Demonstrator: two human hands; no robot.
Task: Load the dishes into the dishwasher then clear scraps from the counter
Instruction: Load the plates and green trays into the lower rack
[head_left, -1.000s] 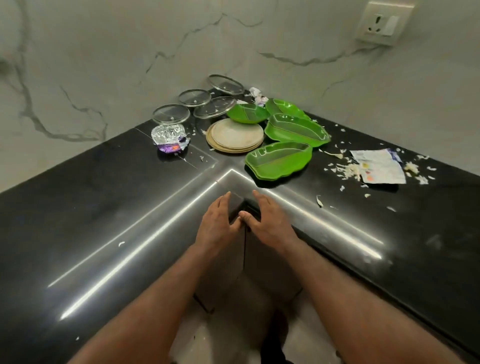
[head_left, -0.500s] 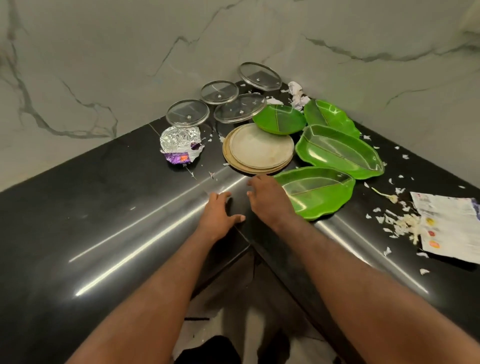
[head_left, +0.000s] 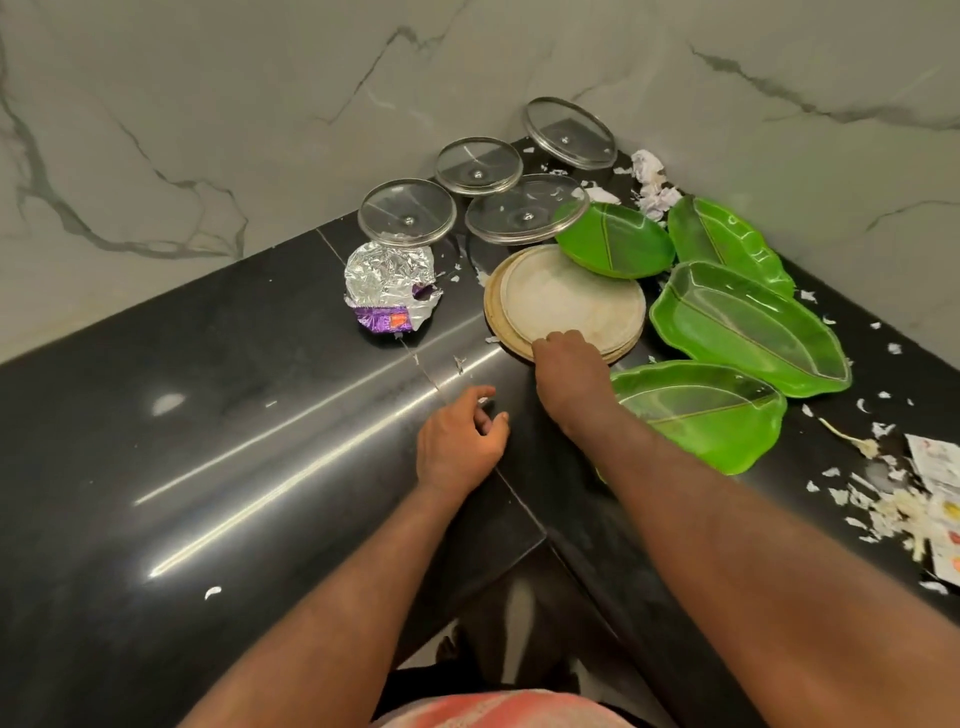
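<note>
I read the right hand (head_left: 571, 366) at the stack of round beige plates (head_left: 571, 301), with its fingers curled over the near rim. The left hand (head_left: 460, 441) rests on the glossy black stone bench (head_left: 208, 415), fingers loosely curled and holding nothing. The stack sits in the bench corner. A green leaf-shaped plastic dish (head_left: 615, 241) overlaps its far edge. Three further green leaf dishes (head_left: 748, 322) lie to its right, and four round glass lids (head_left: 408, 213) lie behind. White paper scraps (head_left: 878, 499) litter the bench at far right.
</note>
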